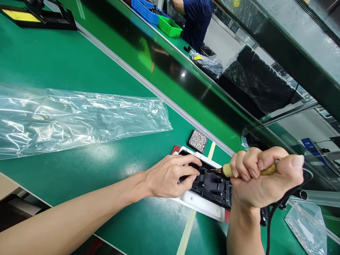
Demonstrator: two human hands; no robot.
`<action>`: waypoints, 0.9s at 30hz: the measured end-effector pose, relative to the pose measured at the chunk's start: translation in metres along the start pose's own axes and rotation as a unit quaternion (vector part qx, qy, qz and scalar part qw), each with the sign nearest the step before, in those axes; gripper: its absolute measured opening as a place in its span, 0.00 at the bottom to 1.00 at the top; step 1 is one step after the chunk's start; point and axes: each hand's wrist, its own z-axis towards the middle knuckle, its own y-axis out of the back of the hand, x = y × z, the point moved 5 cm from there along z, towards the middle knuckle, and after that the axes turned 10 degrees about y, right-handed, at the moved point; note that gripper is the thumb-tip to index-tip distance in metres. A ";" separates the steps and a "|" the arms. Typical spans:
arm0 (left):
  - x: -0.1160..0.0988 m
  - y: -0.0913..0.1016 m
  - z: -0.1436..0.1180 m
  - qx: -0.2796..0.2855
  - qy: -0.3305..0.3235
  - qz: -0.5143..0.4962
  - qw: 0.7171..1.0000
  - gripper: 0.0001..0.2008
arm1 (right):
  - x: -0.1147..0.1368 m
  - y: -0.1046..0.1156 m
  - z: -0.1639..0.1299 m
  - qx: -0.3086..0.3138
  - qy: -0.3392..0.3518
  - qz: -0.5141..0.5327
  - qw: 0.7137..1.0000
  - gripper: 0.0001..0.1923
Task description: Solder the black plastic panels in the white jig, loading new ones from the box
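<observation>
A black plastic housing (212, 184) with ribs and posts lies in a white holding fixture (202, 203) on the green bench. My right hand (261, 173) is wrapped around the yellow handle of a soldering iron (227, 170), its thin metal tip pointing left into the housing. Its dark cord hangs down past my wrist. Over the housing's left part, my left hand (175, 175) reaches in with thumb and index fingertips close together beside the iron's tip. Anything between those fingertips is too small to make out. Just behind the fixture sits a small black tray (189, 144) of tiny metal pieces.
A long clear plastic bag (79, 120) covers the bench at left. A black stand with a yellow pad (22, 15) is at the far left. Beyond the glossy divider (170, 71) are blue (145, 9) and green (170, 26) bins and a person in dark clothing (197, 21).
</observation>
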 end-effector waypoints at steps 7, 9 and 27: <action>-0.001 0.000 0.000 0.003 0.002 0.003 1.000 0.13 | 0.001 0.001 0.000 -0.012 0.012 -0.006 1.000 0.24; -0.001 0.000 0.001 0.009 0.004 -0.002 1.000 0.13 | 0.001 0.001 0.000 -0.014 0.009 -0.003 1.000 0.24; 0.001 0.000 -0.002 0.006 -0.008 -0.010 1.000 0.12 | 0.001 -0.004 -0.001 -0.024 0.006 0.035 0.999 0.23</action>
